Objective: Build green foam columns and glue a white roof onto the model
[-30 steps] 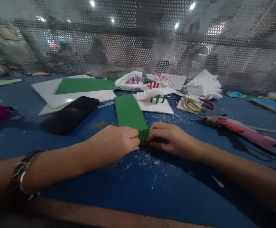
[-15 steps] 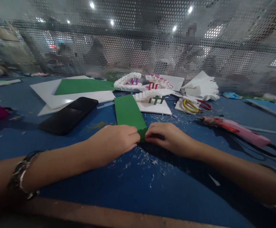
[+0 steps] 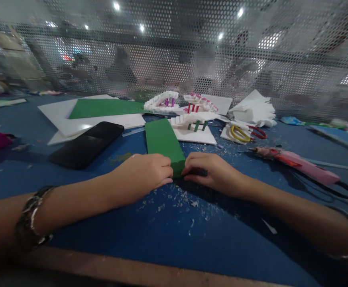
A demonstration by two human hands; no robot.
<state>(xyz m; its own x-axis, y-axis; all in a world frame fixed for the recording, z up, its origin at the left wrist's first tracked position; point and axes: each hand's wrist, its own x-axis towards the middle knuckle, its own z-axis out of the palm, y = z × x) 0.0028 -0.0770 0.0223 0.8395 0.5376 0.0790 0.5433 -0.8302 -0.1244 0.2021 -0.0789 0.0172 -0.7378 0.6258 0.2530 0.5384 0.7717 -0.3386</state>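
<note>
My left hand (image 3: 145, 175) and right hand (image 3: 211, 172) pinch the near end of the green foam strip (image 3: 162, 144), which lies on the counter (image 3: 174, 235) between them, black phone (image 3: 87, 144) beyond my left

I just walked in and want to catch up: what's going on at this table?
A person's left hand and right hand pinch the near end of a green strip lying on the blue table. A black phone lies to its left; white foam models, scissors and a pink glue gun sit beyond and to the right.
</note>
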